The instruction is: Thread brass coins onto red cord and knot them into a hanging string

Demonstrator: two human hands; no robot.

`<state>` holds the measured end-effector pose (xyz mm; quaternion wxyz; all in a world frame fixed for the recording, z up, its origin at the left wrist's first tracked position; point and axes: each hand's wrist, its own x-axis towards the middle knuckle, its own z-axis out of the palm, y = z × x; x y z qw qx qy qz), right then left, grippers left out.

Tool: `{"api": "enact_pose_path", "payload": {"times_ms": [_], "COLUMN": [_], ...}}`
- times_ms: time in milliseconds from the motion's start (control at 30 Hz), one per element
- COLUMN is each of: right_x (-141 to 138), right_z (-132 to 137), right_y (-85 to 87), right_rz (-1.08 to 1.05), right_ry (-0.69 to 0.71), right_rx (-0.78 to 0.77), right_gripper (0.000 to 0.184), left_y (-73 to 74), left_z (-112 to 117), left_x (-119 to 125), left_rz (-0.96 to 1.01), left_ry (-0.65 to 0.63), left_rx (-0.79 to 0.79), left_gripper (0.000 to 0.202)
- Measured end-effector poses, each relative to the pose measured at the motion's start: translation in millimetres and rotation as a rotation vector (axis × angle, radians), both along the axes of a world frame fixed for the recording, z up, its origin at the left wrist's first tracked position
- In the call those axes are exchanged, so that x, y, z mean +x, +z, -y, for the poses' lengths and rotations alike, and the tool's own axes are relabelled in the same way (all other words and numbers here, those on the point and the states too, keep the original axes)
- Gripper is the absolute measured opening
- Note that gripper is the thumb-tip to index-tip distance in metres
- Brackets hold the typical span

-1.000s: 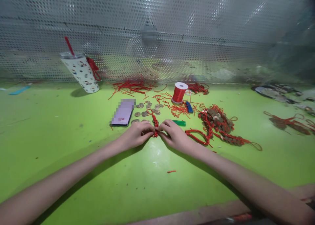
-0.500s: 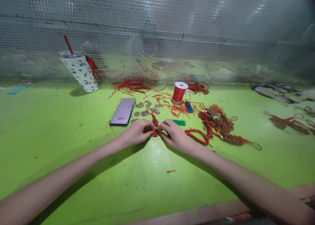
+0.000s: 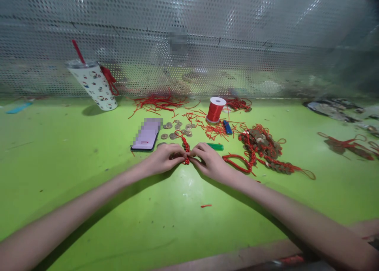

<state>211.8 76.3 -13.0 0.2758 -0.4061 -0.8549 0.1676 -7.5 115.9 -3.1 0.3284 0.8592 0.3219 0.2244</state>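
Note:
A red knotted cord (image 3: pixel 186 143) with a loop at its far end lies between my two hands in the middle of the green table. My left hand (image 3: pixel 167 158) pinches its near part from the left, thumb and fingers together. From the right, my right hand (image 3: pixel 206 160) pinches the same part, its fingertips almost meeting the left ones. The fingers hide some of the knots. Loose round coins (image 3: pixel 173 136) lie just beyond the hands. A green lighter-like stick (image 3: pixel 215 147) rests behind my right hand.
A phone (image 3: pixel 146 136) lies left of the coins, and a tumbler with a straw (image 3: pixel 94 87) stands farther back. To the right are a red cord spool (image 3: pixel 215 111), a blue lighter (image 3: pixel 227 127), red-handled scissors (image 3: pixel 237 162) and a heap of corded coins (image 3: pixel 262 142). A perforated metal panel (image 3: pixel 189 73) closes the back.
Both hands keep their pinch on the knotted cord, with hardly any movement of the fingers. The view has shifted very slightly.

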Motion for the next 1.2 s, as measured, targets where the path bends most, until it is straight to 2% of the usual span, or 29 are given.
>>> {"api": "enact_pose_path", "payload": {"times_ms": [200,333,500,600,933,1200], "right_x": [4,7,2,-2,-9,-12], "right_z": [-2,0,12,17,15,20], "right_y": [-0.2,3.4,9.9,7.6,-6.8,-10.1], "right_rz": [-0.019,-0.038,0.078,0.078,-0.056,-0.060], "right_ry": [0.027,0.024,-0.050,-0.080,-0.215,-0.231], "right_rx": [-0.012,-0.029,-0.011,-0.006,-0.112,-0.070], "right_gripper": [0.013,0.015,0.005,0.003,0.010,0.008], "left_y": [-4.2,-5.6,-6.7,-8.1,-11.4,-6.0], "left_z": [9,11,16,17,18,23], "left_x": [3,4,4,3,4,4], "left_rz": [-0.010,0.006,0.024,0.035,0.072,0.103], "left_ry": [0.095,0.099,0.092,0.076,0.100,0.117], "left_rx": [0.085,0.093,0.164,0.184,0.128,0.023], "left_gripper": [0.009,0.010,0.008,0.010,0.008,0.011]}}
